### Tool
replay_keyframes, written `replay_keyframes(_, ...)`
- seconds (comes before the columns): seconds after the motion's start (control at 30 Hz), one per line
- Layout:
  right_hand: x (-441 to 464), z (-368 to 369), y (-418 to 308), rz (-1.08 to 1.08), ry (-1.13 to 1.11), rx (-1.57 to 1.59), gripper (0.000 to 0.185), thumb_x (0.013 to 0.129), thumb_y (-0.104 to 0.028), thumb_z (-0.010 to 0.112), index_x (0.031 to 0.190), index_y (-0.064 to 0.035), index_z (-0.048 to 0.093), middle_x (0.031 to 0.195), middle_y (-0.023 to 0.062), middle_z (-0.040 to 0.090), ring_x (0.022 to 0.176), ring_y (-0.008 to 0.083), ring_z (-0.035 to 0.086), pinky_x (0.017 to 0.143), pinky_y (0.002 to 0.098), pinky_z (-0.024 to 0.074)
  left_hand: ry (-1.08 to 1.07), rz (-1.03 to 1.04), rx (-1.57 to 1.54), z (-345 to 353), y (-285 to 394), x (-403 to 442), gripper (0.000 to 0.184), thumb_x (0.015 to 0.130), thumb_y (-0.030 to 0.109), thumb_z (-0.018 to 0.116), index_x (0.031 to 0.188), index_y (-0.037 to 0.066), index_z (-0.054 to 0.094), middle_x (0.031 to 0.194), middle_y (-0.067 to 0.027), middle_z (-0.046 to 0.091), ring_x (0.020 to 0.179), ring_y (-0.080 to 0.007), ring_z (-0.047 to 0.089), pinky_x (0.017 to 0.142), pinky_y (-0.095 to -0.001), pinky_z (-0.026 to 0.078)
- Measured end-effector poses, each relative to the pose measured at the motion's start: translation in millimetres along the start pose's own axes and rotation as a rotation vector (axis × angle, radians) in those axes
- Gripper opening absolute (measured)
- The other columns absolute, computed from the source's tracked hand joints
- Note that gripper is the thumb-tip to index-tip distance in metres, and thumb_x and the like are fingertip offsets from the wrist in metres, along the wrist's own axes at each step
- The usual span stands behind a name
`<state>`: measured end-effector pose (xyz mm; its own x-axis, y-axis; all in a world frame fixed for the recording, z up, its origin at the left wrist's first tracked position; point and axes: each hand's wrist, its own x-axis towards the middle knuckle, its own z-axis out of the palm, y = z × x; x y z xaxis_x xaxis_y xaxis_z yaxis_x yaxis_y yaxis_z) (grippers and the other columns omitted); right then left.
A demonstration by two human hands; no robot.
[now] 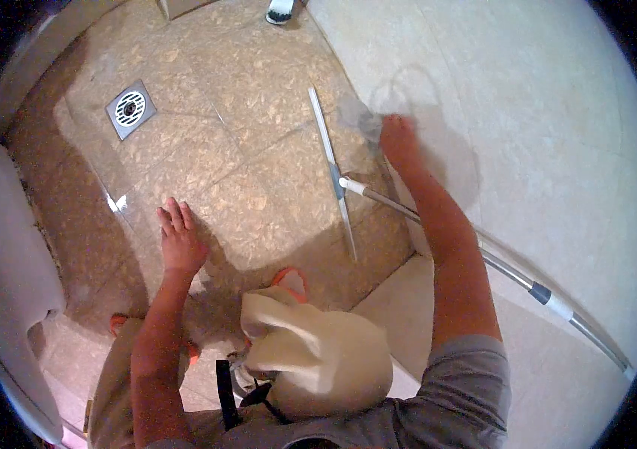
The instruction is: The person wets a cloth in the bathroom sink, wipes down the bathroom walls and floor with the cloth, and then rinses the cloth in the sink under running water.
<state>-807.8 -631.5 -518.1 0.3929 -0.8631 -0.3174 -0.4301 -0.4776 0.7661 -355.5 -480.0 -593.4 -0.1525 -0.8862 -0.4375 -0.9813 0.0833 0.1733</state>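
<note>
My right hand (399, 141) is closed on a greyish cloth (363, 120) against the pale tiled wall, at the upper middle. Part of the cloth is blurred. My left hand (181, 243) hangs above the brown patterned floor with its fingers stretched out and nothing in it. Between the hands, a squeegee (337, 179) has its long blade by the floor, and its metal pole (509, 269) runs to the lower right along the wall, passing behind my right forearm.
A square floor drain (130, 110) lies at the upper left. A white-handled brush (279, 11) is at the top edge. A smooth pale fixture (8, 284) fills the left side. Orange footwear (291, 283) shows below, by my knee.
</note>
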Motion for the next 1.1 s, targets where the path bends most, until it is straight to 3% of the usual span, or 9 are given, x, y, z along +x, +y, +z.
replay_keyframes(0.07,15,33,16,0.103,0.464,0.069,0.014,0.075,-0.010,0.052,0.081,-0.0039,0.063,0.088,0.0129,0.059,0.088,0.0268,0.054,0.078,0.0393,0.0422,-0.014,-0.002,0.018,-3,1,0,0.081,0.068,0.016,0.058,0.138,-0.004,0.023,0.147,-0.0255,0.013,0.132,-0.0508,0.014,0.104,-0.0489,0.030)
replay_keyframes(0.13,37,-9,51,0.181,0.211,0.261,0.008,0.073,-0.008,0.054,0.068,-0.0077,0.059,0.088,0.0106,0.058,0.096,0.0244,0.053,0.084,0.0415,0.0423,0.015,0.015,0.049,5,3,-1,0.081,0.068,0.017,0.058,0.138,-0.005,0.023,0.146,-0.0256,0.014,0.132,-0.0508,0.014,0.105,-0.0486,0.029)
replay_keyframes(0.23,54,-32,72,0.218,0.366,0.397,0.011,0.073,-0.008,0.055,0.062,-0.0103,0.054,0.076,0.0079,0.057,0.089,0.0235,0.058,0.081,0.0431,0.0463,0.094,0.024,0.080,17,1,2,0.083,0.067,0.017,0.059,0.138,-0.005,0.023,0.146,-0.0260,0.013,0.132,-0.0510,0.013,0.105,-0.0480,0.029)
replay_keyframes(0.33,49,17,20,0.337,0.104,0.341,0.005,0.074,-0.006,0.054,0.071,-0.0067,0.058,0.069,0.0088,0.056,0.076,0.0265,0.061,0.066,0.0419,0.0492,0.077,0.019,0.070,15,2,1,0.084,0.066,0.016,0.060,0.138,-0.005,0.022,0.146,-0.0266,0.013,0.132,-0.0517,0.013,0.106,-0.0477,0.028)
replay_keyframes(0.47,22,99,-66,0.250,-0.411,0.705,0.017,0.074,-0.011,0.056,0.085,-0.0035,0.066,0.090,0.0164,0.066,0.082,0.0334,0.064,0.074,0.0438,0.0516,0.013,0.075,0.109,20,-5,3,0.085,0.067,0.016,0.060,0.138,-0.006,0.020,0.146,-0.0277,0.013,0.131,-0.0525,0.014,0.105,-0.0484,0.029)
replay_keyframes(0.63,56,-6,-41,0.431,-0.496,0.934,0.029,0.077,-0.016,0.056,0.099,-0.0001,0.064,0.108,0.0207,0.060,0.097,0.0347,0.060,0.084,0.0427,0.0483,0.088,0.031,0.049,17,5,1,0.087,0.067,0.017,0.062,0.138,-0.007,0.019,0.145,-0.0289,0.012,0.131,-0.0528,0.015,0.104,-0.0505,0.029)
replay_keyframes(0.73,65,-3,-60,0.521,0.150,0.873,0.037,0.078,-0.019,0.056,0.110,0.0005,0.056,0.122,0.0221,0.051,0.110,0.0359,0.052,0.091,0.0442,0.0431,0.053,0.008,0.056,8,12,1,0.086,0.067,0.018,0.063,0.137,-0.008,0.020,0.145,-0.0295,0.012,0.130,-0.0532,0.015,0.104,-0.0515,0.029)
replay_keyframes(0.93,36,17,-88,0.813,-0.320,1.056,0.041,0.077,-0.018,0.058,0.112,0.0015,0.050,0.119,0.0239,0.050,0.109,0.0394,0.050,0.093,0.0468,0.0404,0.122,0.083,0.116,34,-4,3,0.088,0.068,0.019,0.064,0.138,-0.008,0.018,0.145,-0.0295,0.012,0.131,-0.0526,0.015,0.104,-0.0511,0.029)
replay_keyframes(1.1,26,15,-69,0.713,-0.440,1.099,0.032,0.075,-0.012,0.058,0.103,0.0033,0.055,0.106,0.0249,0.055,0.100,0.0379,0.055,0.086,0.0431,0.0445,0.131,-0.024,0.095,26,13,6,0.089,0.068,0.023,0.065,0.138,-0.008,0.018,0.145,-0.0293,0.011,0.131,-0.0523,0.015,0.104,-0.0502,0.029)
